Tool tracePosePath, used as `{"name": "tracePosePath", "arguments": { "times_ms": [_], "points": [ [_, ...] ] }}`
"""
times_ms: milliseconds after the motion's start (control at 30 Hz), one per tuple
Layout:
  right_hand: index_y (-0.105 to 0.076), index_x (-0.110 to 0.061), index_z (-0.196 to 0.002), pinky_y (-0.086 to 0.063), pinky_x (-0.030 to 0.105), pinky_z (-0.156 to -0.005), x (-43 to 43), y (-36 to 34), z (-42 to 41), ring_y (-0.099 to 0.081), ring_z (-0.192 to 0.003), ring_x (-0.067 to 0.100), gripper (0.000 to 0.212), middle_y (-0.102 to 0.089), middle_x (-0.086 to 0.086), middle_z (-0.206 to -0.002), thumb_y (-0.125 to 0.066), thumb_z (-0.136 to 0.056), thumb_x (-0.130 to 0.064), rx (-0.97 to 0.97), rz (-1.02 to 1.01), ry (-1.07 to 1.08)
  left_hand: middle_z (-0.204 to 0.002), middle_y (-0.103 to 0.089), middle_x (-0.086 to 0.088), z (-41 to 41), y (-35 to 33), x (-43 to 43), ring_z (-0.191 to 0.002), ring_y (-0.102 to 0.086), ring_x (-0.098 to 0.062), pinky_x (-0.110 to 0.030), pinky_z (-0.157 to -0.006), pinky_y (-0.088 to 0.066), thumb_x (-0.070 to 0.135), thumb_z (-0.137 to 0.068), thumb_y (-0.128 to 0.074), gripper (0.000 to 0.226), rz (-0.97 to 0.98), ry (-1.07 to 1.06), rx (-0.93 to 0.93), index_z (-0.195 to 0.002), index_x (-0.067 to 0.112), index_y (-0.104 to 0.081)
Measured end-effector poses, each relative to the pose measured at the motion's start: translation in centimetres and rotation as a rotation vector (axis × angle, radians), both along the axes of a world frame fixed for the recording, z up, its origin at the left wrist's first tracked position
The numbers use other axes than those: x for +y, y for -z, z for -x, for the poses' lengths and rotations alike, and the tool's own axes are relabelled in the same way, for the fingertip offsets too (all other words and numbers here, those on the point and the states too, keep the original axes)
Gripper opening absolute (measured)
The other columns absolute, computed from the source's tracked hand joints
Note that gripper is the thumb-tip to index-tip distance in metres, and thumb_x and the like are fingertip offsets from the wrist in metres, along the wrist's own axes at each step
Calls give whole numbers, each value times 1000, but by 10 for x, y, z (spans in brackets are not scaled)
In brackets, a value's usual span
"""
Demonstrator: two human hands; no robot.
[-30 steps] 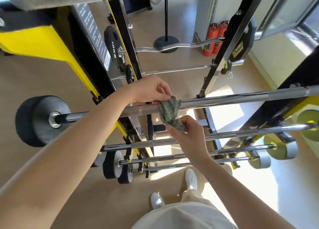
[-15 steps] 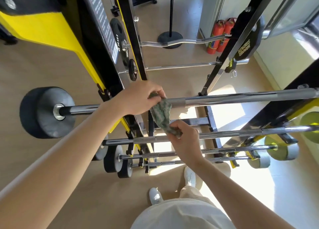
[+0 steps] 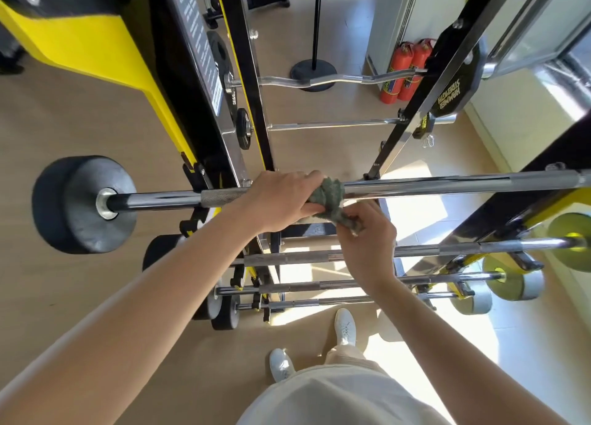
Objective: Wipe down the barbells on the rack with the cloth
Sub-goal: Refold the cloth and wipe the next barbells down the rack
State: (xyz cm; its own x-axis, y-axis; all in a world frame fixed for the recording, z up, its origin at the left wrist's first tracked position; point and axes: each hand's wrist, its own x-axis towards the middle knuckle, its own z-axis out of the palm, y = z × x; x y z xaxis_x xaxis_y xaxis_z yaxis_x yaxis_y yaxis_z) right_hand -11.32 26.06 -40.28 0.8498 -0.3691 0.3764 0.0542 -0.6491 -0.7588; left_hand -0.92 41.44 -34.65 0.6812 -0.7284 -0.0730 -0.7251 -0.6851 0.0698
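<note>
A steel barbell (image 3: pixel 447 186) with a black end weight (image 3: pixel 80 203) lies across the black-and-yellow rack (image 3: pixel 204 155) at chest height. A green cloth (image 3: pixel 329 197) is wrapped over the bar near its middle. My left hand (image 3: pixel 281 197) grips the bar and the cloth's upper part from above. My right hand (image 3: pixel 367 236) pinches the cloth's lower tail just under the bar. Several more barbells (image 3: pixel 415 252) sit on lower rungs beneath, and a curl bar (image 3: pixel 319 80) and a straight bar (image 3: pixel 332 124) rest on the rungs beyond it.
Yellow-green and grey end weights (image 3: pixel 511 280) stick out at the right, black ones (image 3: pixel 224 316) at the lower left. Two red fire extinguishers (image 3: pixel 403 69) and a black round stand base (image 3: pixel 313 72) stand on the floor behind the rack. My white shoes (image 3: pixel 345 325) are close to the rack's foot.
The cloth has gone from hanging over the bar to bunched tight around it. My left hand closed over it and my right hand rose closer under the bar.
</note>
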Motion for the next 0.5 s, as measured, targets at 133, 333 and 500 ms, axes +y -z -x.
{"name": "tracePosePath", "arguments": {
  "times_ms": [133, 333, 500],
  "points": [
    [-66, -5, -77, -40, 4, -58, 12, 8, 7, -55, -71, -8, 17, -58, -9, -78, -76, -74, 8, 27, -23, -83, -121, -65, 7, -1, -2, 30, -93, -67, -18, -38, -87, -54, 55, -96, -47, 54, -47, -21, -37, -139, 22, -41],
    [-66, -6, -80, -39, 4, -59, -8, 2, 9, -54, -70, -7, 18, -57, -10, -77, -72, -76, 10, 0, -61, 10, -121, -66, 4, 0, -4, 17, -94, -67, -17, -40, -81, -59, 62, -91, -40, 67, 108, -10, 84, -144, 21, -45],
    [-65, -9, -81, -40, 7, -57, -45, -8, 10, -50, -64, 5, 20, -57, -8, -75, -70, -76, 10, -55, -17, 165, -131, -63, 2, 9, 8, -33, -97, -68, -19, -40, -73, -60, 61, -97, -39, 69, 95, 22, -113, -153, 21, -34]
  ]
}}
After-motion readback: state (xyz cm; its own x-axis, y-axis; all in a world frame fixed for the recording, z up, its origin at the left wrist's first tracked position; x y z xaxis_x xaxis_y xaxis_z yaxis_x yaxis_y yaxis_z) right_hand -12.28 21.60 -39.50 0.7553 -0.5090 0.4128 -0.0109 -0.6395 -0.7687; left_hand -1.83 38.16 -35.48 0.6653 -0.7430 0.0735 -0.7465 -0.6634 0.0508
